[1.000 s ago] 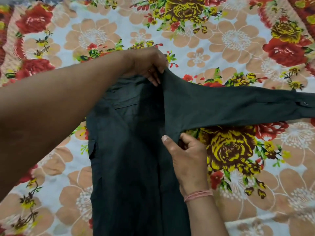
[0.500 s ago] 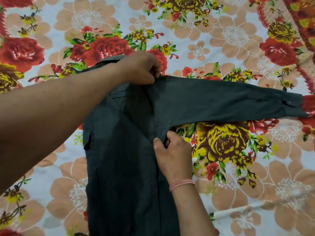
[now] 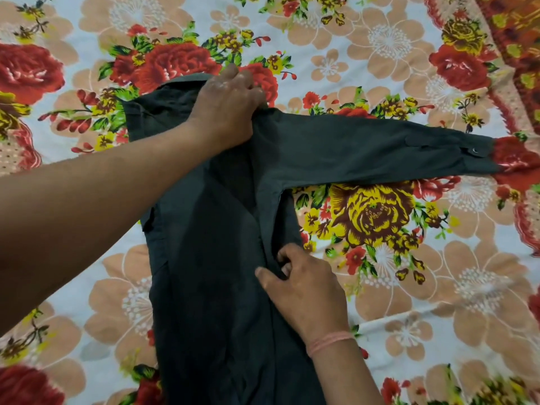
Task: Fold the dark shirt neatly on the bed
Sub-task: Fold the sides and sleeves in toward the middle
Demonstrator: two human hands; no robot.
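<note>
The left hand (image 3: 226,111), its forearm crossing in from the left edge, is closed on the shoulder of the dark shirt (image 3: 210,258), just beside the collar (image 3: 181,83), pinning the fabric to the floral bedsheet (image 3: 438,287). The shirt lies flat at centre with its body running down to the lower edge, and the right hand (image 3: 304,290), a pink thread band (image 3: 330,342) on its wrist, pinches a fold of fabric along the shirt's right side seam. Further right, the sleeve (image 3: 380,153) extends straight across the sheet, its buttoned cuff (image 3: 479,154) lying flat near the right edge.
</note>
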